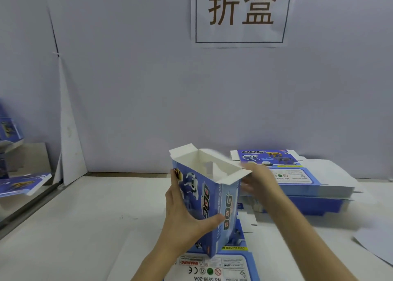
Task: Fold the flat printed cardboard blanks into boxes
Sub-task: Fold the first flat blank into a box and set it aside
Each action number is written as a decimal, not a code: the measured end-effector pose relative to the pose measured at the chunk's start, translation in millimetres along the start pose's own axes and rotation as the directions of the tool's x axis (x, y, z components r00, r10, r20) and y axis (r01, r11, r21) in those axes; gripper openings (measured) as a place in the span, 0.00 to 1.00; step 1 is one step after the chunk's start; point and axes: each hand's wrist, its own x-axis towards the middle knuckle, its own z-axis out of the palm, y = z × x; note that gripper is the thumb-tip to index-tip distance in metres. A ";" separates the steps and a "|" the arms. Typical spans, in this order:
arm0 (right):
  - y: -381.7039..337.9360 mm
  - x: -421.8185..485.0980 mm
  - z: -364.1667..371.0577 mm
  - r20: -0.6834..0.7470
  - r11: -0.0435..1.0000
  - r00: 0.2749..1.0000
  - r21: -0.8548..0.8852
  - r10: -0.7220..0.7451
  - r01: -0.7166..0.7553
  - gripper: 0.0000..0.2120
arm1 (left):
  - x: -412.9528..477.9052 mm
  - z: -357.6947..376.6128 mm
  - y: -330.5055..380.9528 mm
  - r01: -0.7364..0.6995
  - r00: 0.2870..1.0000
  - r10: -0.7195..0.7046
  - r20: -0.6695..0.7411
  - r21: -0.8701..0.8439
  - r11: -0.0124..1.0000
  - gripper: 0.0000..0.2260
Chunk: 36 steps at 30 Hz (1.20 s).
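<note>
Gripping the half-formed DOG box (214, 197) with my left hand (180, 214), thumb across the printed front and fingers round the 9 o'clock wall, to hold it square and upright. My right hand (261, 180) is at the box's 3 o'clock wall by the top flap. It is motion-blurred, so I can't tell pinch from push; probably lining up the flaps. The box sits over a flat blank (212, 268) at 6 o'clock, top open, white inside, flaps splayed outward. The blank stack (308, 180) is at 2 o'clock, near for the next pick.
</note>
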 end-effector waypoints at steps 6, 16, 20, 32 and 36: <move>41.3 -8.3 19.9 0.046 0.927 0.971 0.291 0.234 -0.237 0.09 | -2.1 4.7 6.6 -0.072 0.997 0.071 0.010 0.082 0.994 0.49; 19.3 -9.3 -4.9 -0.042 0.892 0.989 0.429 -0.141 0.146 0.04 | -1.8 -8.9 7.3 -0.062 0.986 0.060 0.153 0.009 0.998 0.55; 20.1 -15.8 -4.0 -0.220 0.873 0.897 0.231 -0.382 0.429 0.12 | -3.1 -3.5 10.2 -0.067 0.989 0.061 0.135 0.033 0.997 0.58; -21.8 -10.5 -13.6 -0.033 0.798 0.999 0.602 -0.023 0.039 0.10 | -1.8 -5.2 5.8 -0.070 0.989 0.062 0.133 0.050 0.996 0.61; -37.2 0.8 -15.1 0.174 0.780 0.983 0.606 0.066 -0.160 0.11 | -1.0 -5.2 4.6 -0.050 0.992 0.043 0.120 0.058 0.997 0.64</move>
